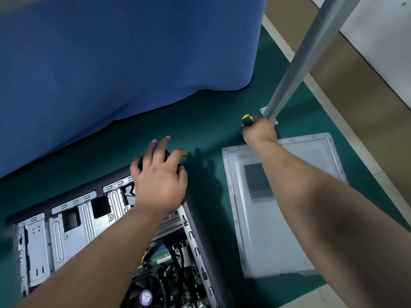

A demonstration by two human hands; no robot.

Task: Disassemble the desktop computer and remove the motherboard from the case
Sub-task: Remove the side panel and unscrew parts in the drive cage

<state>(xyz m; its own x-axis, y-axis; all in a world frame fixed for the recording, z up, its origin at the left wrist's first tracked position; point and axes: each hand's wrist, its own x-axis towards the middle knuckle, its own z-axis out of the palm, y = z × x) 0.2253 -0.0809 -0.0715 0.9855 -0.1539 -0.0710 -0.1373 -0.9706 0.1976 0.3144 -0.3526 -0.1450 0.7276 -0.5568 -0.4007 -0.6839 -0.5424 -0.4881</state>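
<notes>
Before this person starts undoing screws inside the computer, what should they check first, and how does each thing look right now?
1. Side panel off and lying apart from the case: ok.
2. Screwdriver in the right hand: ok, gripped.
3. Left hand steadying the case's upper corner: ok, resting there.
4. Motherboard exposed: ok, partly hidden by the forearm.
5. Cables unplugged from the board: cannot tell.
6. Screwdriver tip suits the screws: cannot tell, tip hidden.
</notes>
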